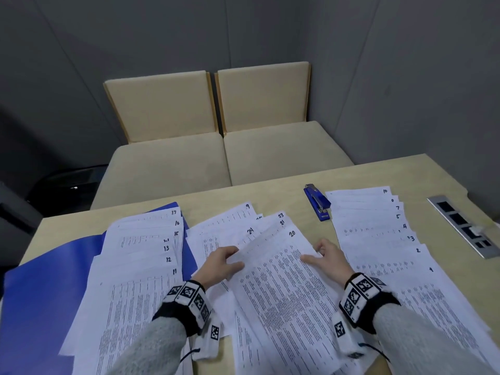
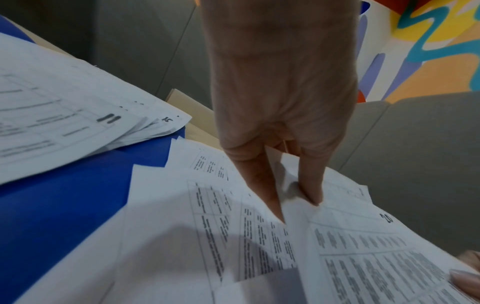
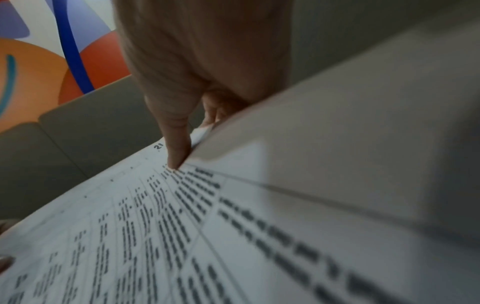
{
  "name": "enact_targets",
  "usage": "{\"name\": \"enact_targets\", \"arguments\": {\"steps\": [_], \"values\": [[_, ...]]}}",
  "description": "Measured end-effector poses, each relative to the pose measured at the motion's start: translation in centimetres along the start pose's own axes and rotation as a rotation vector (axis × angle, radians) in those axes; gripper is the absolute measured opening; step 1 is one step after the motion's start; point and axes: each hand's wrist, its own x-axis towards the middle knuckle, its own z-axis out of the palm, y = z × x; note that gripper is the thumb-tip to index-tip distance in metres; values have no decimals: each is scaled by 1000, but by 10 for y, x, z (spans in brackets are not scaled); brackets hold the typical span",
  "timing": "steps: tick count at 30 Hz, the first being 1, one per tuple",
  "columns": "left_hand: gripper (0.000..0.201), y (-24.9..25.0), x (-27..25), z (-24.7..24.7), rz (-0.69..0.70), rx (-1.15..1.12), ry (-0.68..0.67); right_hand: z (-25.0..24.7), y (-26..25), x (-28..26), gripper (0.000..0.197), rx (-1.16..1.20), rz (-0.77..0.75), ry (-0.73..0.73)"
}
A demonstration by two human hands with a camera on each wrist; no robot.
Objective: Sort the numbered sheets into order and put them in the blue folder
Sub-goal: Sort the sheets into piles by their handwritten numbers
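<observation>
Sheet 20 (image 1: 284, 280) tops the middle pile, over sheets 21, 23, 24, 25 and 9. My left hand (image 1: 232, 258) pinches its left edge, thumb on top. My right hand (image 1: 315, 254) pinches its right edge. In the left wrist view a fingertip (image 2: 279, 216) slips under sheet 20 (image 2: 376, 257). The right wrist view shows sheet 20 (image 3: 350, 123) lifted, with a finger (image 3: 176, 152) pressing on sheet 21 (image 3: 155, 226) below. The blue folder (image 1: 46, 280) lies open at the left under a fan of sheets 11 to 17 (image 1: 140, 253). Sheets 1 to 10 (image 1: 378, 239) are fanned at the right.
A blue stapler (image 1: 317, 203) lies behind the middle pile, beside the right fan. A metal socket panel (image 1: 465, 226) is set into the table (image 1: 284, 193) at the far right. Two beige seats (image 1: 216, 158) stand beyond the far edge.
</observation>
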Motion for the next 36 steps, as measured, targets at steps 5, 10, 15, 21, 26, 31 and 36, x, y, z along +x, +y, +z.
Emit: {"name": "enact_targets", "arguments": {"steps": [5, 10, 15, 21, 26, 31, 36], "values": [[5, -12, 1, -1, 10, -20, -35, 0, 3, 1, 49, 138, 114, -242], [8, -14, 9, 10, -2, 99, 53, -8, 9, -4, 25, 88, 208, -344], [39, -16, 19, 20, -38, 504, 181, -24, 34, -6, 17, -122, 379, -352], [81, -16, 24, 28, -49, 721, 48, -24, 49, -17, 28, -191, 449, -380], [82, -15, 28, 26, -11, 738, 106, -26, 45, -21, 23, -172, 470, -405], [45, -15, 25, 27, 66, 740, 213, -28, 42, -21, 28, -181, 472, -397], [32, -13, 16, 36, 277, 684, 421, -23, 37, -19, 28, -195, 453, -437]]}}
